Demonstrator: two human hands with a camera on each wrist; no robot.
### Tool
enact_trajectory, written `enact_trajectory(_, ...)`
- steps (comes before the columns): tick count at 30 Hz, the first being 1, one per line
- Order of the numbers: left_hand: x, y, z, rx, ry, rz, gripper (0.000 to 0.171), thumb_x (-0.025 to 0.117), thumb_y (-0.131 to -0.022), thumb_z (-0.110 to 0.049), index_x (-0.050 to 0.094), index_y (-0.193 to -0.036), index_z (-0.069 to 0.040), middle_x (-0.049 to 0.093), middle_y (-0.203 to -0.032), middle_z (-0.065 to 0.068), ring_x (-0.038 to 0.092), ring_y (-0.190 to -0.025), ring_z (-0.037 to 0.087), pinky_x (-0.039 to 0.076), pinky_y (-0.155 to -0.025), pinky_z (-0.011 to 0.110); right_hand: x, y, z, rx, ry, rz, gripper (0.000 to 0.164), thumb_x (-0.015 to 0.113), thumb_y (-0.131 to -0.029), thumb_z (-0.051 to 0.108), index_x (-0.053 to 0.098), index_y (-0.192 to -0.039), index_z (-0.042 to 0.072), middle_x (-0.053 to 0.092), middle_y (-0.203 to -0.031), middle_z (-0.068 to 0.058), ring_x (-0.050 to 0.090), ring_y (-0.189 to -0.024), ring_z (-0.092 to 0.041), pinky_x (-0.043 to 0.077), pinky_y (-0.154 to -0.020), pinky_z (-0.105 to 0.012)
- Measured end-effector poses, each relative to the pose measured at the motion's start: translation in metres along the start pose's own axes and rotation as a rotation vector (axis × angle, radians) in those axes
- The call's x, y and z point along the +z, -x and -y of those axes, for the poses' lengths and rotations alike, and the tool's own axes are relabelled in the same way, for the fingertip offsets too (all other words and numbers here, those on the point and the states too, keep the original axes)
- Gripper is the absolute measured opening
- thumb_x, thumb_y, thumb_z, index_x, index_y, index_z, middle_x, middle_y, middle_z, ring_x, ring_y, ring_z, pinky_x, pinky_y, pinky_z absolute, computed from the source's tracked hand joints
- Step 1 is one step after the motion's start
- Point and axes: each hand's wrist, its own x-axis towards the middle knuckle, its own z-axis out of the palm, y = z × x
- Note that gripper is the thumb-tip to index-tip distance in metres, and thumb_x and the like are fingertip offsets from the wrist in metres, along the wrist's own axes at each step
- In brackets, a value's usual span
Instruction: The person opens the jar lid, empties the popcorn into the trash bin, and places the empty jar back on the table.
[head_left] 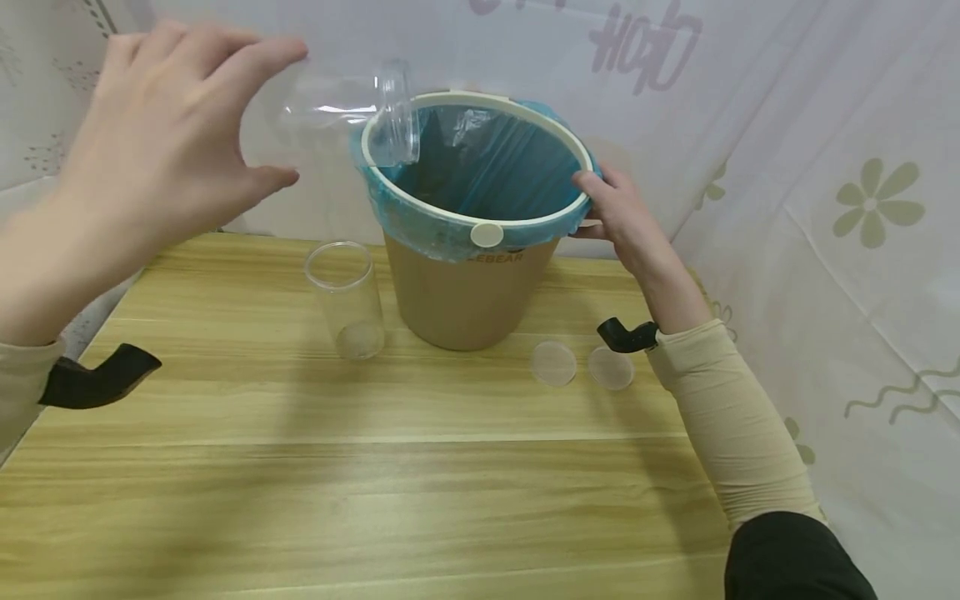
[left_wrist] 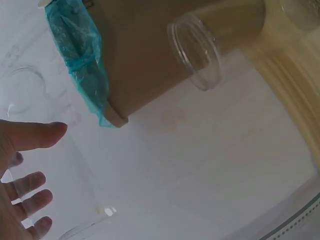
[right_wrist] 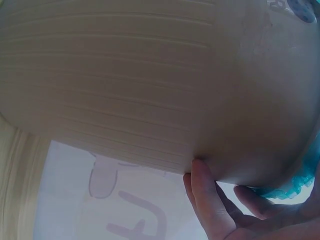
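Observation:
A clear jar (head_left: 337,108) lies tilted on its side in the air, its ridged mouth over the left rim of a light brown trash bin (head_left: 465,292). My left hand (head_left: 168,125) holds it near the base, thumb below and fingers above; in the left wrist view its see-through wall shows behind the fingers (left_wrist: 35,197). A blue bag lines the bin, folded over under the cream ring. My right hand (head_left: 622,212) grips the bin's right rim, thumb on top, and in the right wrist view the fingers (right_wrist: 210,200) press the outer wall.
A second clear jar (head_left: 345,300), uncapped, stands upright on the wooden table (head_left: 375,500) left of the bin. Two clear round discs (head_left: 553,363) lie side by side at its front right. A printed white curtain (head_left: 825,250) hangs behind and at the sides.

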Motion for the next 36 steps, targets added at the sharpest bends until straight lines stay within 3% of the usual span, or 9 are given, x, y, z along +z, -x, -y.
enact_trajectory(6,0.005,0.024,-0.007,-0.09,0.133,0.007,0.098,0.09,-0.07,-0.007,0.043,-0.156,-0.016,0.057,-0.142,0.028,0.046,-0.129,0.054,0.031,-0.107,0.073,0.0,0.002,0.001,0.008,0.0,-0.004,0.043,0.049,-0.102,0.04,0.054,-0.133,0.011,0.067,-0.115,-0.006,0.072,-0.095,-0.017,0.063,-0.08,-0.029)
enact_trajectory(17,0.016,0.072,-0.024,-0.241,0.322,0.088,0.104,0.09,-0.075,-0.02,0.032,-0.161,-0.024,0.056,-0.148,0.019,0.047,-0.135,0.045,0.034,-0.11,0.069,-0.001,0.002,0.0,0.004,-0.023,0.005,0.04,0.049,-0.103,0.04,0.056,-0.131,0.012,0.068,-0.115,-0.006,0.071,-0.097,-0.019,0.063,-0.081,-0.029)
enact_trajectory(22,0.032,0.09,-0.035,-0.274,0.388,0.099,0.109,0.094,-0.071,-0.019,0.032,-0.16,-0.017,0.058,-0.143,0.021,0.048,-0.134,0.045,0.036,-0.109,0.068,-0.003,0.003,0.0,-0.002,-0.018,0.001,0.043,0.048,-0.103,0.04,0.056,-0.135,0.013,0.068,-0.117,-0.006,0.071,-0.099,-0.018,0.063,-0.08,-0.029)
enact_trajectory(29,0.057,0.106,-0.051,-0.337,0.474,0.179,0.104,0.093,-0.074,-0.024,0.033,-0.159,-0.014,0.057,-0.146,0.016,0.05,-0.135,0.04,0.04,-0.106,0.065,-0.004,0.004,0.001,0.005,-0.019,-0.008,0.042,0.048,-0.103,0.04,0.056,-0.134,0.013,0.069,-0.115,-0.006,0.071,-0.098,-0.018,0.062,-0.079,-0.028)
enact_trajectory(36,0.082,0.124,-0.059,-0.342,0.578,0.166,0.101,0.093,-0.073,-0.019,0.036,-0.155,-0.013,0.059,-0.138,0.017,0.057,-0.124,0.042,0.048,-0.096,0.064,-0.004,0.005,0.001,0.002,-0.029,-0.007,0.045,0.049,-0.102,0.04,0.056,-0.138,0.014,0.069,-0.115,-0.007,0.071,-0.097,-0.018,0.063,-0.079,-0.029)
